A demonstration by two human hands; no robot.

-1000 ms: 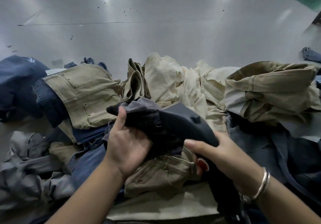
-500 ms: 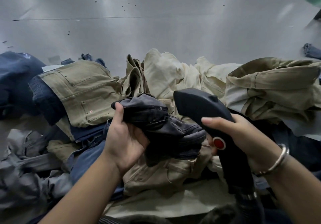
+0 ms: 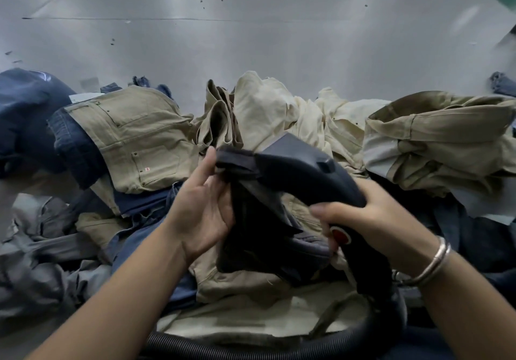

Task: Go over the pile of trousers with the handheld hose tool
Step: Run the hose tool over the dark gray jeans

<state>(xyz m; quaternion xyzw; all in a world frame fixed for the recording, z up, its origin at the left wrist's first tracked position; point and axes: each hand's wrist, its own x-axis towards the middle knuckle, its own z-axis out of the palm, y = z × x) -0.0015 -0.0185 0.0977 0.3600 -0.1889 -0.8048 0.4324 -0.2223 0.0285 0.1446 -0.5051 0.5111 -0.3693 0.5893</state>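
Note:
A pile of trousers lies across the near table: khaki trousers (image 3: 134,139), cream trousers (image 3: 273,111), olive ones (image 3: 435,136) at the right, blue and grey ones at the left. My left hand (image 3: 203,214) holds a dark grey pair of trousers (image 3: 259,237) up from the pile, thumb raised along its upper edge. My right hand (image 3: 368,220) grips the handle of the dark handheld hose tool (image 3: 307,170), which has a red button (image 3: 341,236). The tool's head lies over the top of the dark trousers. Its ribbed hose (image 3: 223,345) curves along the bottom.
A bare grey metal table surface (image 3: 251,47) stretches away behind the pile, with small dark specks. A bit of blue denim (image 3: 502,83) lies at the far right edge. A metal bangle (image 3: 435,262) sits on my right wrist.
The tool, lifted to the right of the dark trousers half a second ago, has swung left and down onto them. My left hand has raised the dark fabric slightly.

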